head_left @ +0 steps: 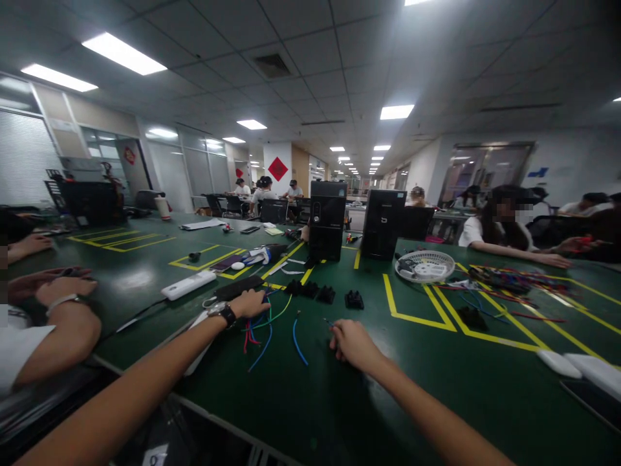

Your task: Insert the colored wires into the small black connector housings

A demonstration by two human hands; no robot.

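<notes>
My left hand, with a black watch at the wrist, has its fingers curled down on a bunch of coloured wires. Blue, red and green wire ends stick out below and beside those fingers. Closed in a pinch, my right hand holds something thin whose small dark tip pokes out to the left; its kind is unclear. A short blue wire lies loose on the table between both hands. Just beyond them sit several small black terminal-like blocks, too blurred to name surely.
Two black computer cases stand across the green table. At right are a white round basket and a wire pile. A white power strip lies left, near another person's hands. Someone sits at far right.
</notes>
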